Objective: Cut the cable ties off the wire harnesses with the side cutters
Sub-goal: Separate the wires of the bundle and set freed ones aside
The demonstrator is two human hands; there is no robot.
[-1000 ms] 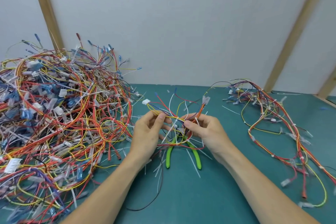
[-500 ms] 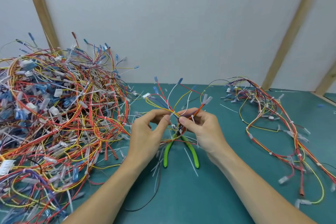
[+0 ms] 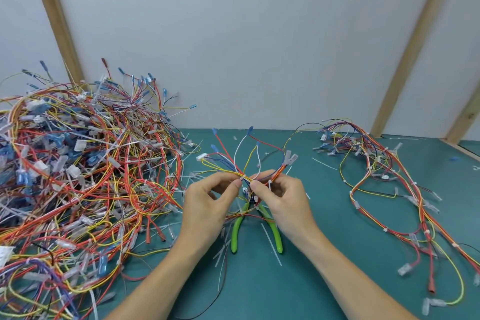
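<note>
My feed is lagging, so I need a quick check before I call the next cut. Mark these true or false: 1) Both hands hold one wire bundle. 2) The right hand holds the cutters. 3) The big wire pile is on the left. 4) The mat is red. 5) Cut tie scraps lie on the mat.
1) True: the left hand and right hand pinch the same wire bundle.
2) False: the green-handled cutters lie on the mat beneath the hands.
3) True: the big wire pile is on the left.
4) False: the mat is teal.
5) True: white tie scraps lie near the cutters.
</note>
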